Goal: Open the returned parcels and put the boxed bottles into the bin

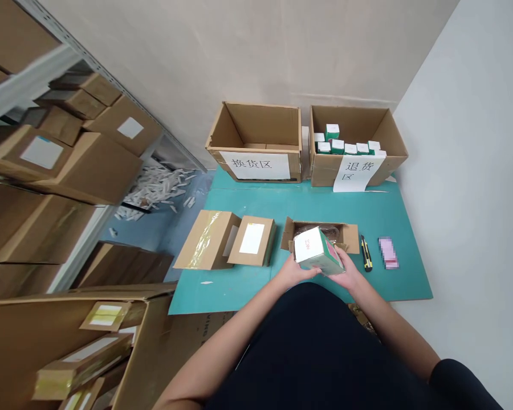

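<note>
Both my hands grip a white and green product box [318,249], tilted and held above the front of the table. My left hand [297,272] has its fingers on the left lower side, and my right hand [346,273] clasps the right side. Just behind it lies an opened brown shipping carton [349,238] with flaps spread and crinkled clear packing inside. A yellow and black box cutter [366,253] rests right of the carton, beside a pink blurred item [388,253]. Two closed parcels, a larger taped one [207,239] and a labelled one [251,241], sit to the left.
On the back of the green table [239,287] stand two large open cartons: a left one [256,165] and a right one [325,171] holding several white-green boxes. A shelf of cartons [102,165] rises at left, above a big box of parcels [154,319].
</note>
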